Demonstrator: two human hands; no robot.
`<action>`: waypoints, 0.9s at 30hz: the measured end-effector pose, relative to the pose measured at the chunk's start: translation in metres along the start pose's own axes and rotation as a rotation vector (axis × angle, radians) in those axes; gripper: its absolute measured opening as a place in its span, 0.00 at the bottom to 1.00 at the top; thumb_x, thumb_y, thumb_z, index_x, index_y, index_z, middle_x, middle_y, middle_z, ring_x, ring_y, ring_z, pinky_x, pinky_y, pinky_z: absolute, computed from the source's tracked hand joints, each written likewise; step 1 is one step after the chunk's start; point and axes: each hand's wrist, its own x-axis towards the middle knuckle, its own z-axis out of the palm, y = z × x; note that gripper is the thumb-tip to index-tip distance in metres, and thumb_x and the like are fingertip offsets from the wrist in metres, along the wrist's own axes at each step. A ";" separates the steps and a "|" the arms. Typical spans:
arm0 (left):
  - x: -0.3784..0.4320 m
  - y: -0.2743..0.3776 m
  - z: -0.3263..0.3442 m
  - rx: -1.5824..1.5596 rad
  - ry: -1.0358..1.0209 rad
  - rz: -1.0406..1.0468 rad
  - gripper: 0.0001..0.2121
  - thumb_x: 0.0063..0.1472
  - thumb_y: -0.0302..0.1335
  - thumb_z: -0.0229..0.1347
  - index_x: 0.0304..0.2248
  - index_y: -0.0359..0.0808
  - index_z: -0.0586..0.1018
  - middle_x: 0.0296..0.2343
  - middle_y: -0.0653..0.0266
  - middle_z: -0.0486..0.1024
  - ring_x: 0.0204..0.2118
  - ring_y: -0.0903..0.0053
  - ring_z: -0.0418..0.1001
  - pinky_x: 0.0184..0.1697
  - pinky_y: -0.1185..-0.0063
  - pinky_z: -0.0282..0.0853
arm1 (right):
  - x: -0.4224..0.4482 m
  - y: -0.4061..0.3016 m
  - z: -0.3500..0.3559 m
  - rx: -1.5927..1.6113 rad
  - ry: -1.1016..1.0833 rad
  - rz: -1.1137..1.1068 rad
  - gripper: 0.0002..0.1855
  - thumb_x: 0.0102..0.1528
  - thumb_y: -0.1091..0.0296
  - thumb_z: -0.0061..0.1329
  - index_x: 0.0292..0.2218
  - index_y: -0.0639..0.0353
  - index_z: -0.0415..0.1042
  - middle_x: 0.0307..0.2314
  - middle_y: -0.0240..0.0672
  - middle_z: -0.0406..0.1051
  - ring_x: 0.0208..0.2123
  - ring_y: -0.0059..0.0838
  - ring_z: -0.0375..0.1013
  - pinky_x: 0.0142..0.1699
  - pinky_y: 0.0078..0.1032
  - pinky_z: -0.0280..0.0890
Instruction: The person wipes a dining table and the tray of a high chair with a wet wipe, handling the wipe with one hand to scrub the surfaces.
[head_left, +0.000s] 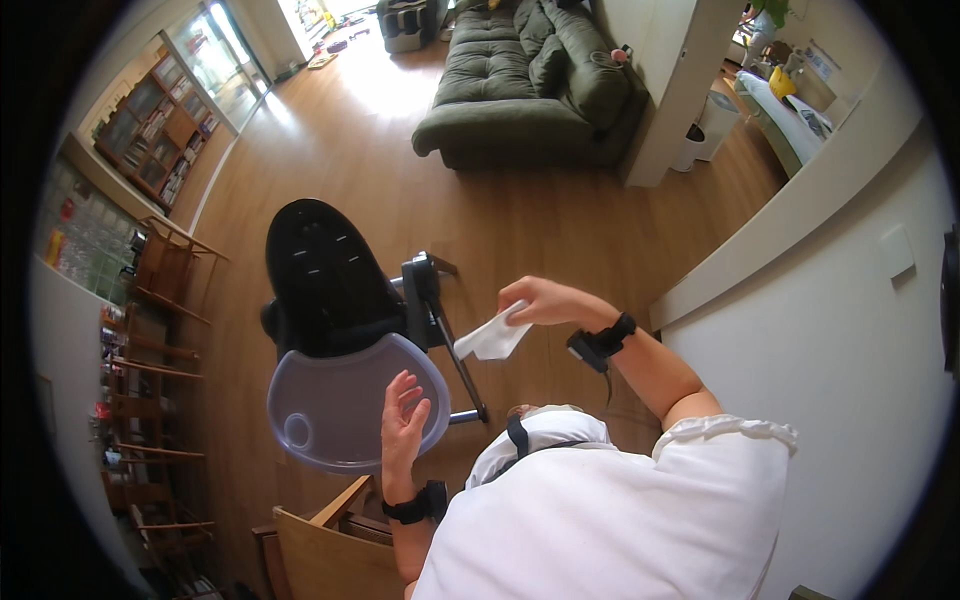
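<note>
My right hand (529, 301) pinches a white cloth or wipe (496, 335), which hangs loosely just right of the high chair's frame. Over the right part of the high chair's tray (345, 409), my left hand (402, 416) is raised with its fingers apart and nothing in it. Whether it touches the tray surface I cannot tell. The tray is translucent purple-grey, with a round cup recess at its lower left. Behind it rises the black high chair seat (322, 270) with strap slots in the backrest. A dark side leg and a metal foot tube show on its right.
A wooden chair (337, 559) stands close by my left forearm. Several wooden chairs (161, 375) line the left side. The white wall (810, 375) is near on my right. Farther off are a green sofa (525, 90), a bookcase (157, 124) and a white bin (716, 124).
</note>
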 end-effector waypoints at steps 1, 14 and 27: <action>0.003 0.005 0.003 0.051 -0.012 0.031 0.30 0.59 0.34 0.61 0.59 0.44 0.65 0.55 0.57 0.65 0.57 0.68 0.65 0.57 0.69 0.65 | 0.003 -0.009 0.006 0.113 -0.047 -0.077 0.09 0.50 0.68 0.53 0.33 0.62 0.74 0.28 0.35 0.73 0.32 0.27 0.72 0.38 0.24 0.66; -0.003 -0.011 0.016 0.050 -0.155 0.073 0.19 0.55 0.26 0.63 0.45 0.36 0.72 0.34 0.62 0.76 0.41 0.72 0.76 0.49 0.76 0.71 | 0.015 -0.065 0.066 0.094 -0.230 -0.149 0.14 0.54 0.62 0.55 0.39 0.59 0.78 0.30 0.38 0.77 0.30 0.31 0.77 0.37 0.24 0.71; 0.011 0.012 0.008 -0.061 0.039 -0.006 0.18 0.58 0.25 0.56 0.47 0.35 0.69 0.33 0.60 0.74 0.35 0.76 0.76 0.38 0.80 0.73 | 0.057 -0.060 0.067 0.351 -0.129 0.010 0.13 0.56 0.58 0.58 0.34 0.60 0.81 0.23 0.27 0.76 0.22 0.16 0.74 0.28 0.15 0.66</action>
